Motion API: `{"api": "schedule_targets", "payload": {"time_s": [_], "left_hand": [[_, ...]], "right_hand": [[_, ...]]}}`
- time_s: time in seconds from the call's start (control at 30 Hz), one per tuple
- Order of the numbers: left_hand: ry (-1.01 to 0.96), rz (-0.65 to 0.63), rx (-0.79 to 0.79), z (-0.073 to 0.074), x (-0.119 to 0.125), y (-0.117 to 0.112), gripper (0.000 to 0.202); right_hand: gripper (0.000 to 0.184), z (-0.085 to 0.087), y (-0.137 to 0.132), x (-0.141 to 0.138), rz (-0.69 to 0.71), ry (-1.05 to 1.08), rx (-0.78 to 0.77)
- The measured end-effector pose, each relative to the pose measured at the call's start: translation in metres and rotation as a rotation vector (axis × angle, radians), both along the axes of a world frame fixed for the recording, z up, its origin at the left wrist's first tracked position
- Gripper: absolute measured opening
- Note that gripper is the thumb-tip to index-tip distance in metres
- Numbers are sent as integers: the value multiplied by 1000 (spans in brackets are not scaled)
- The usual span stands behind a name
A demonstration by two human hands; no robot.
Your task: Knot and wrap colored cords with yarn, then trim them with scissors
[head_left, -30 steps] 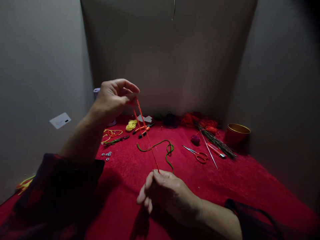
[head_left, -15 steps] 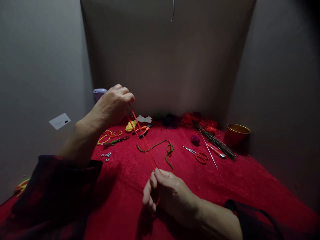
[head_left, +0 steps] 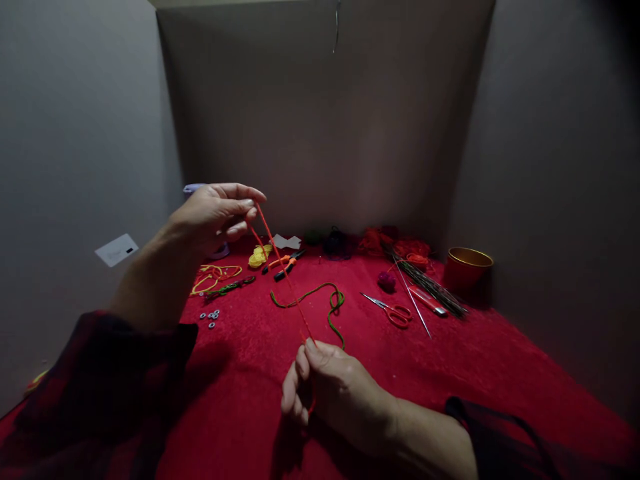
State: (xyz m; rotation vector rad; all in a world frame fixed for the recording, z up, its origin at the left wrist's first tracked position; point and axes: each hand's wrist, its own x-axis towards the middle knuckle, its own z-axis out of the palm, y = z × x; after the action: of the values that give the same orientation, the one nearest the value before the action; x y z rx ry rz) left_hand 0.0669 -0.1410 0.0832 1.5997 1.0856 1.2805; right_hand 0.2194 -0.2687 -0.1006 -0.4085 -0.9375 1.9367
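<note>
A thin red cord (head_left: 280, 267) runs doubled and taut between my two hands above the red cloth. My left hand (head_left: 215, 217) is raised at the left, its thumb and fingertips pinched on the cord's upper end. My right hand (head_left: 330, 390) rests low near the front, fingers closed on the cord's lower end, with a short red tail showing under the palm. A green cord (head_left: 325, 300) lies in loose curves on the cloth just beyond my right hand.
On the red cloth (head_left: 475, 360) lie red-handled scissors (head_left: 393, 310), a bundle of thin wires (head_left: 430, 287), a red cup (head_left: 465, 267), pliers (head_left: 285, 262), yellow yarn (head_left: 260, 255), yellow and orange cords (head_left: 215, 275), several small rings (head_left: 210, 317). Grey walls enclose three sides.
My left hand has dropped lower and shifted left while keeping the cord pinched. My right hand stays near the same spot, its fingers curled tighter on the cord.
</note>
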Motion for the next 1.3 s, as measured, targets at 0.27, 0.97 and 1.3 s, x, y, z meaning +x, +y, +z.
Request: {"api": "schedule_targets", "payload": {"time_s": [0.27, 0.97, 1.3], "left_hand": [[33, -38, 223, -5, -2, 5, 5], [-36, 77, 392, -3, -1, 5, 7], [-58, 143, 468, -7, -6, 24, 7]], "right_hand": [[41, 4, 0, -1, -6, -37, -20], [52, 8, -11, -1, -343, -269, -82], [43, 9, -12, -1, -420, -318, -91]]}}
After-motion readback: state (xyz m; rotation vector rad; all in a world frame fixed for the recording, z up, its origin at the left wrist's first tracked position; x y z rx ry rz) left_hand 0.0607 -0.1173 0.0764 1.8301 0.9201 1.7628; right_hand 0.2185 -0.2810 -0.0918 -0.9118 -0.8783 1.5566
